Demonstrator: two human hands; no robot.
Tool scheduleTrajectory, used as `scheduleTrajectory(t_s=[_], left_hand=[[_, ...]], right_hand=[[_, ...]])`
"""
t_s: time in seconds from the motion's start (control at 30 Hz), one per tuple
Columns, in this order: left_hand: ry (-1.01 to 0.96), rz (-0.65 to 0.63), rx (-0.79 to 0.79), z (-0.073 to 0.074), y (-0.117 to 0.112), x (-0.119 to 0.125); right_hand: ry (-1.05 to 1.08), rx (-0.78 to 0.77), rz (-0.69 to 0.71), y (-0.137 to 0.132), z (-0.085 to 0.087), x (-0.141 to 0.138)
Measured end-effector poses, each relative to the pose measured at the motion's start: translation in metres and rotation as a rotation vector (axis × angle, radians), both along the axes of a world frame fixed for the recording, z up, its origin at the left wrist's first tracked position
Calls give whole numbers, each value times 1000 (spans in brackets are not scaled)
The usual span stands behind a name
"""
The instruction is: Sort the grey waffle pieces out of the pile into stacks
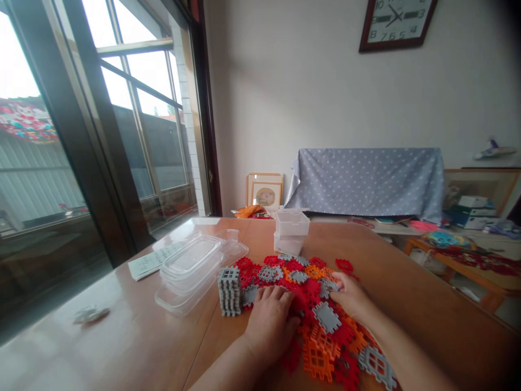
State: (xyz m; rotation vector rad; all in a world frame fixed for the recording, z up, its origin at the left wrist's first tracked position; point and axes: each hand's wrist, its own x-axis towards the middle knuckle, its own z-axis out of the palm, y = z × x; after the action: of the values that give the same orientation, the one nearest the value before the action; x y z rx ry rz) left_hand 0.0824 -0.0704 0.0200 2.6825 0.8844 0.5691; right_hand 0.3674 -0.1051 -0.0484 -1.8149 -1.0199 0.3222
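Tile pile (pixel 302 296) lies on the table (pixel 350 239), beside a gray stack (pixel 230 293). Left hand (pixel 269 321) rests over pile; from here I can't tell its grip. Right hand (pixel 349 293): fingers narrow about a gray tile (pixel 326 288), hold uncertain. Advisable: free teeth, lift flat. Clock (pixel 396 26) numerals legible, including 10, 8; paper's (pixel 153 262) script illegible.

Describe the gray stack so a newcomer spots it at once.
On the brown table, find the sprawling pile of red, orange and gray tiles. At its left edge, just right of the clear trays, stands the gray stack. Unlike the loose, scattered tiles beside it, it forms one neat, upright column.
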Motion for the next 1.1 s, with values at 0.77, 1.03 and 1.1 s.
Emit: scheduleTrajectory(t_s=[0.77,1.03,1.1], left_hand=[[-378,-112,-47,8,-17,5],[-844,-96,-761,-1,-7,16],[-929,-104,-986,0,-8,18]], right_hand=[[479,178,363,-51,75,-98],[540,184,365,-53,71,-99],[370,188,357,-52,67,-100]])
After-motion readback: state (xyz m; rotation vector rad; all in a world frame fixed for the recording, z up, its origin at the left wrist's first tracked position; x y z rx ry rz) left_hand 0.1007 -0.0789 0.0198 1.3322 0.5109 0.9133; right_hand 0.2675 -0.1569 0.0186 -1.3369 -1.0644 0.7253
